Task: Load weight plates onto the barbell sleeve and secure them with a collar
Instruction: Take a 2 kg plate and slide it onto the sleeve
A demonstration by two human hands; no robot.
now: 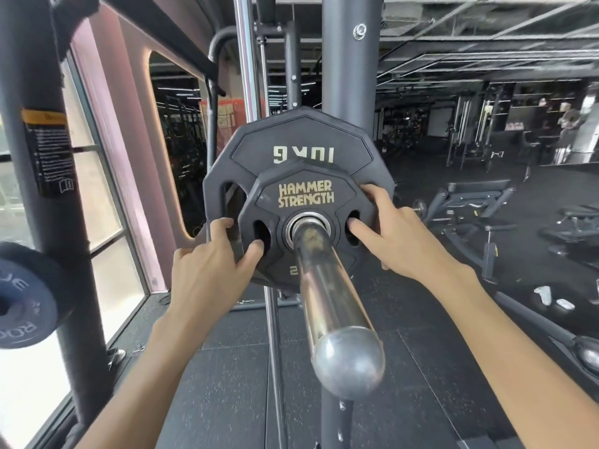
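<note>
A chrome barbell sleeve (327, 296) points toward me, its rounded end near the bottom centre. Two black plates sit on it. The large 10 kg plate (259, 147) is at the back. In front of it is a smaller plate marked HAMMER STRENGTH (306, 194). My left hand (210, 264) grips the small plate's left edge, thumb in its left grip hole. My right hand (392, 231) holds the right edge, thumb at the right hole. No collar is in view.
Dark rack uprights (348, 66) stand behind the plates, and another post (42, 157) at the left carries a stored plate (26, 296). A window wall runs along the left. Benches (473, 202) and machines fill the right side on black rubber flooring.
</note>
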